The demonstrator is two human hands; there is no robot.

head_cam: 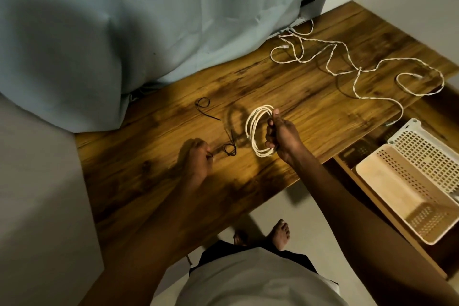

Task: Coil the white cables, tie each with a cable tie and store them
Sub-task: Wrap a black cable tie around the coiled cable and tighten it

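Cable loops (259, 131), white and round, sit in the middle of the frame, gripped by the right hand (279, 135) so they cannot spring apart. The left hand (197, 156) pinches a black cable tie (229, 149) on the tabletop (285, 87), likely to wrap the coil. Another tie (205, 107) waits nearby. A loose white cable (357, 67) lies upper right. Baskets (409, 181) wait at the right for storing.

The left hand (198, 159) is motion-blurred; its grip on a black cable tie (229, 149) cannot be confirmed. The white basket (427, 154) is cut by the right edge. The curtain (124, 32) covers the desk's (298, 97) far-left portion.
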